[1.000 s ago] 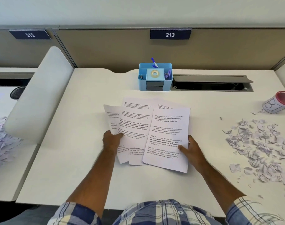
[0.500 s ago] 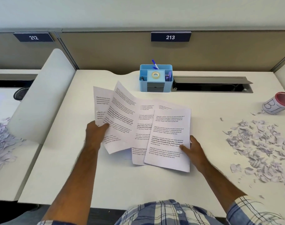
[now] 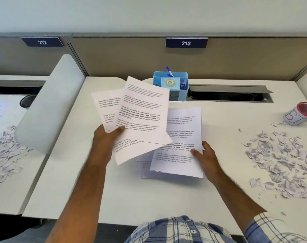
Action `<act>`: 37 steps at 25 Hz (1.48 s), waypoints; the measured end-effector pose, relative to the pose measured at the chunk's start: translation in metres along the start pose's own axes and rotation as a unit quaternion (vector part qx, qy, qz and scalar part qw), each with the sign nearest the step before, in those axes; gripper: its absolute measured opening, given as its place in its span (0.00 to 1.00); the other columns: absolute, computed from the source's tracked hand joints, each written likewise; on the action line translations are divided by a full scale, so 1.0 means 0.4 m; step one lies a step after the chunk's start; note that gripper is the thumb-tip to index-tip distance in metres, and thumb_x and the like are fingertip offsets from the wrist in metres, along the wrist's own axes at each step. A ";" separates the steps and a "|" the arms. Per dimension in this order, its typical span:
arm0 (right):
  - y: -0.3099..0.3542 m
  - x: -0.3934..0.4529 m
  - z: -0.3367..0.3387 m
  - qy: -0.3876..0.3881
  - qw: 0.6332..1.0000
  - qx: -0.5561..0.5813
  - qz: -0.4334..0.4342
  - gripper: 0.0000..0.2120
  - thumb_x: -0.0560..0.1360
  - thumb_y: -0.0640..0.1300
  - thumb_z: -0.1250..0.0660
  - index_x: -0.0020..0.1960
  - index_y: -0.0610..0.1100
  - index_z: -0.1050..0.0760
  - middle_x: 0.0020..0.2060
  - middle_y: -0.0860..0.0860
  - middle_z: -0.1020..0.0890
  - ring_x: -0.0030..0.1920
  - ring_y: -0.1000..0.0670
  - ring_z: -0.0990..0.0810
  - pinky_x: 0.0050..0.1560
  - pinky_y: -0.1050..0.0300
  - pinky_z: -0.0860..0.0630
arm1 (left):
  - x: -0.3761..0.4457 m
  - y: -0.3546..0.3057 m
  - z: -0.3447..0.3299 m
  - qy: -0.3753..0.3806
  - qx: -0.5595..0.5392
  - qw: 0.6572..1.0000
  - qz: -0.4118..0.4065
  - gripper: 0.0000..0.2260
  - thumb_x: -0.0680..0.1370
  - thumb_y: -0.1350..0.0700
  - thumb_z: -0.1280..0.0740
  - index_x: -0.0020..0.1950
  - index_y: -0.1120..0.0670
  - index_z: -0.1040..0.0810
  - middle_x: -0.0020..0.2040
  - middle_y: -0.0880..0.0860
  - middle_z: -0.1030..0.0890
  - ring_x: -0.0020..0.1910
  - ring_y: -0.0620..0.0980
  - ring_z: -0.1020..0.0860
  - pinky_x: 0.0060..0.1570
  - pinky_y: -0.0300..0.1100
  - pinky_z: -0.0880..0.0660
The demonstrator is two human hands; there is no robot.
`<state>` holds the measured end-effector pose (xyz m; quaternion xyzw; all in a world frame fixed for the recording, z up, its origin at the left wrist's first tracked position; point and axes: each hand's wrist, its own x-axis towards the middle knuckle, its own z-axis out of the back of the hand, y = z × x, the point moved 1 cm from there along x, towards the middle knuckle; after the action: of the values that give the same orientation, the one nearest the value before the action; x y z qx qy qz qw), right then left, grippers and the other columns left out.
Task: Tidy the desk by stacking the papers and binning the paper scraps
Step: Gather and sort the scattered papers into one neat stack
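Note:
My left hand [image 3: 106,137] grips several printed sheets [image 3: 142,113] by their lower left corner and holds them tilted above the desk, fanned out. Under and to the right of them, more printed papers [image 3: 182,137] lie flat on the white desk [image 3: 131,193]. My right hand [image 3: 204,155] rests on the right edge of those flat papers, thumb on top. A wide spread of torn paper scraps [image 3: 282,158] covers the desk's right side, apart from both hands.
A blue desk organiser [image 3: 173,85] with tape and pens stands at the back, partly hidden by the raised sheets. A cup with a red rim [image 3: 299,114] lies at the far right. A grey divider [image 3: 49,106] separates the left desk, where more scraps [image 3: 4,151] lie.
My left hand has lifted its sheets off the desk and swung them up and right, over the flat papers. My right hand has stayed on the lower pile.

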<state>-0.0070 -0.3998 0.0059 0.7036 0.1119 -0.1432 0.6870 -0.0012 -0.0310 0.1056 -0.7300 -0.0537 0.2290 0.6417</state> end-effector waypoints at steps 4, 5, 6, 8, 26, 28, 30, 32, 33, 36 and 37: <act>0.039 -0.019 -0.040 0.014 0.999 0.037 0.005 0.16 0.80 0.35 0.31 0.66 0.44 0.25 0.59 0.46 0.14 0.58 0.41 0.15 0.61 0.39 0.19 | -0.035 0.033 -0.051 0.053 0.001 0.998 0.025 0.18 0.76 0.64 0.24 0.66 0.58 0.18 0.59 0.54 0.13 0.56 0.56 0.13 0.51 0.47 0.16; 0.050 -0.024 -0.047 0.016 0.999 0.045 0.006 0.16 0.80 0.35 0.31 0.66 0.44 0.25 0.59 0.46 0.14 0.57 0.41 0.14 0.60 0.40 0.19 | -0.042 0.042 -0.059 0.064 0.010 0.997 0.033 0.17 0.76 0.63 0.24 0.65 0.57 0.18 0.58 0.54 0.13 0.56 0.56 0.13 0.52 0.49 0.16; 0.061 -0.028 -0.053 0.016 0.998 0.053 0.005 0.17 0.80 0.35 0.30 0.67 0.45 0.25 0.59 0.46 0.14 0.57 0.41 0.14 0.59 0.40 0.19 | -0.046 0.053 -0.065 0.076 0.020 0.996 0.044 0.17 0.76 0.62 0.23 0.65 0.57 0.18 0.58 0.54 0.13 0.56 0.57 0.13 0.54 0.52 0.16; 0.086 -0.034 -0.064 0.010 0.998 0.065 0.009 0.17 0.79 0.37 0.30 0.67 0.46 0.24 0.58 0.47 0.14 0.56 0.42 0.14 0.57 0.42 0.18 | -0.049 0.070 -0.068 0.095 0.045 0.992 0.070 0.16 0.77 0.59 0.23 0.64 0.57 0.18 0.57 0.54 0.12 0.55 0.58 0.13 0.59 0.58 0.18; 0.129 -0.061 -0.077 0.049 0.994 0.076 0.068 0.21 0.75 0.41 0.26 0.67 0.43 0.24 0.61 0.49 0.15 0.61 0.45 0.16 0.57 0.52 0.18 | -0.040 0.084 -0.133 0.282 0.152 0.941 0.105 0.16 0.84 0.53 0.31 0.72 0.50 0.23 0.67 0.46 0.17 0.66 0.49 0.18 0.62 0.49 0.22; 0.131 -0.060 -0.067 0.048 0.994 0.050 0.082 0.23 0.74 0.39 0.23 0.67 0.45 0.24 0.61 0.50 0.15 0.61 0.47 0.16 0.58 0.51 0.18 | -0.036 0.088 -0.139 0.256 0.152 0.950 0.095 0.16 0.82 0.59 0.29 0.70 0.53 0.23 0.64 0.48 0.15 0.63 0.50 0.16 0.62 0.49 0.21; 0.136 -0.055 -0.057 0.035 0.994 0.009 0.100 0.24 0.73 0.39 0.22 0.66 0.46 0.23 0.59 0.52 0.14 0.60 0.50 0.16 0.59 0.51 0.19 | -0.038 0.090 -0.150 0.228 0.162 0.957 0.074 0.16 0.80 0.62 0.27 0.67 0.53 0.22 0.61 0.48 0.13 0.59 0.49 0.15 0.62 0.50 0.19; 0.148 -0.046 -0.055 0.018 0.993 -0.021 0.112 0.22 0.72 0.40 0.21 0.64 0.46 0.21 0.57 0.53 0.13 0.58 0.51 0.15 0.59 0.51 0.18 | -0.040 0.090 -0.162 0.198 0.169 0.964 0.046 0.17 0.79 0.63 0.26 0.66 0.53 0.21 0.58 0.47 0.13 0.56 0.48 0.14 0.60 0.50 0.17; 0.153 -0.042 -0.055 0.010 0.993 -0.026 0.115 0.21 0.72 0.40 0.21 0.64 0.45 0.20 0.56 0.53 0.13 0.56 0.52 0.14 0.58 0.52 0.17 | -0.040 0.090 -0.168 0.183 0.167 0.968 0.032 0.17 0.78 0.64 0.25 0.65 0.52 0.20 0.57 0.47 0.13 0.55 0.47 0.14 0.59 0.50 0.17; 0.166 -0.032 -0.057 -0.007 0.991 -0.023 0.133 0.18 0.73 0.38 0.22 0.62 0.43 0.19 0.54 0.54 0.13 0.53 0.54 0.14 0.52 0.60 0.17 | -0.035 0.093 -0.184 0.154 0.163 0.975 -0.011 0.16 0.77 0.65 0.25 0.62 0.51 0.18 0.57 0.46 0.13 0.56 0.48 0.14 0.58 0.50 0.17; 0.165 -0.029 -0.056 -0.005 0.990 -0.029 0.136 0.18 0.74 0.38 0.22 0.62 0.43 0.19 0.53 0.55 0.13 0.53 0.55 0.14 0.51 0.62 0.18 | -0.034 0.096 -0.188 0.147 0.167 0.975 -0.023 0.16 0.77 0.65 0.25 0.60 0.49 0.17 0.56 0.46 0.13 0.56 0.48 0.14 0.58 0.50 0.17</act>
<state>0.0067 -0.3791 0.0721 0.6913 0.0161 -0.0490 0.7208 0.0088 -0.1110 0.0776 -0.6369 0.0634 0.1101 0.7604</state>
